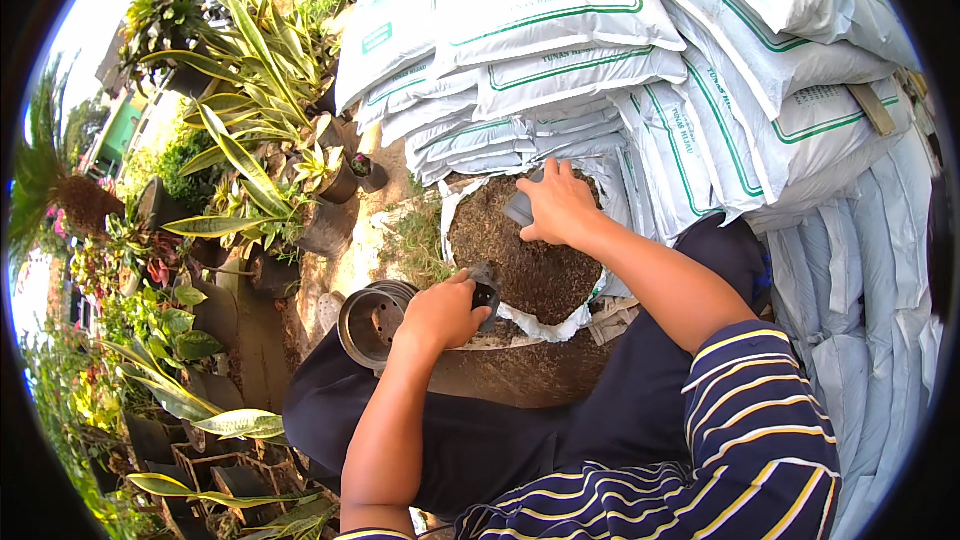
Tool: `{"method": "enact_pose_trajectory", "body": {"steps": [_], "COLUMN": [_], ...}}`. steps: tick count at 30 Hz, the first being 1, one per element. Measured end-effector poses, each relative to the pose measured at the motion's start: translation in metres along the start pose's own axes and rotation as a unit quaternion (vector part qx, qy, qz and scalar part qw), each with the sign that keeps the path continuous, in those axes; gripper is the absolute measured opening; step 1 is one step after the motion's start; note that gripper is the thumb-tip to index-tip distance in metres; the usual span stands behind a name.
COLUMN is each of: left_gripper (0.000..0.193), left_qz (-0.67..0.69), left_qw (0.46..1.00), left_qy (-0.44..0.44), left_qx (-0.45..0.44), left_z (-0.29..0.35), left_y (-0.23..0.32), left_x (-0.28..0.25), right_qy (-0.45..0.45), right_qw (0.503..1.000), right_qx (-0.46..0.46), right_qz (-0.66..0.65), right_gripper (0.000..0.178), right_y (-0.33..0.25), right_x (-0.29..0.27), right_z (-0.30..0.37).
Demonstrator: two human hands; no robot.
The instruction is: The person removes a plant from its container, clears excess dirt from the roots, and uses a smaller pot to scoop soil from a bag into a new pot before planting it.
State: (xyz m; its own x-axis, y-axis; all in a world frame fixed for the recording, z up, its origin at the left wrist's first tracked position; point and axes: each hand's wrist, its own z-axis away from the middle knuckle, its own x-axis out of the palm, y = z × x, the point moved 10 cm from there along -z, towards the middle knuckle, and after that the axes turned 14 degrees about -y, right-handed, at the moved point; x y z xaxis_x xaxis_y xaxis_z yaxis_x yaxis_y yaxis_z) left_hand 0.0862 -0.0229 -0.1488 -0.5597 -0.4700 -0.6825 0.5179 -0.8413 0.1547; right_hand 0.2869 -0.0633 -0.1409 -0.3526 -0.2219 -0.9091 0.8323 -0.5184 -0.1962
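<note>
With the fingers of the left hand (440, 314) bent over and pressed against its side, holds a small black pot (487, 296) at the left edge of an unsealed white bag (568, 326). With the fingers of the right hand (558, 202) moderately spread, thumb on the near side and the others on the far side, grips a small grey container (517, 208), tilted, over the dark brown soil (535, 270) in the bag. Gives no clear view of any contact between container and soil, nor of the contents of either vessel.

Has a nested stack of dark pots (372, 325), with round holes in the base, just left of the left hand. Sits with dark trousers (475, 440) on bent legs near the bag, and wears a navy striped shirt (650, 500).

Faces piled white sacks (570, 0) with green lines, beyond the bag and along the right, including one with a short wooden piece (872, 110) on it. Has potted plants with long yellow-edged leaves (262, 50) at the left, and a green grassy patch (415, 240) between plants and bag.
</note>
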Motion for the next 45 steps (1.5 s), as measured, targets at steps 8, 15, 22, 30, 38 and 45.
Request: {"method": "enact_pose_trajectory", "body": {"steps": [8,15,22,30,38,45], "left_gripper": [0.055,0.054,0.053,0.051,0.053,0.051], "left_qz": [-0.01,-0.01,-0.011,0.005,-0.004,0.007], "left_qw": [1.0,1.0,1.0,1.0,1.0,1.0], "left_qy": [-0.015,-0.016,-0.017,-0.001,0.018,0.009], "left_qx": [-0.004,-0.008,-0.015,-0.01,-0.007,-0.01], "left_z": [-0.009,-0.008,-0.005,-0.001,0.004,-0.003], "left_y": [0.003,0.004,0.013,0.006,0.006,0.008], "left_x": [0.003,0.001,-0.007,0.001,-0.007,-0.004], "right_qy": [-0.063,-0.029,-0.129,-0.017,-0.137,-0.16], "right_qw": [0.997,0.999,0.98,0.977,0.96,0.98], "right_qx": [-0.035,0.018,0.106,0.189,0.219,0.114], "right_qz": [0.029,0.017,-0.112,-0.096,-0.108,0.002], "right_gripper": [0.077,0.081,0.094,0.096,0.089,0.085], "right_y": [-0.027,0.003,0.106,0.166,0.138,0.059], "right_x": [0.068,0.091,0.113,0.076,0.164,0.082], "right_z": [-0.018,-0.039,-0.093,-0.103,-0.082,-0.065]}}
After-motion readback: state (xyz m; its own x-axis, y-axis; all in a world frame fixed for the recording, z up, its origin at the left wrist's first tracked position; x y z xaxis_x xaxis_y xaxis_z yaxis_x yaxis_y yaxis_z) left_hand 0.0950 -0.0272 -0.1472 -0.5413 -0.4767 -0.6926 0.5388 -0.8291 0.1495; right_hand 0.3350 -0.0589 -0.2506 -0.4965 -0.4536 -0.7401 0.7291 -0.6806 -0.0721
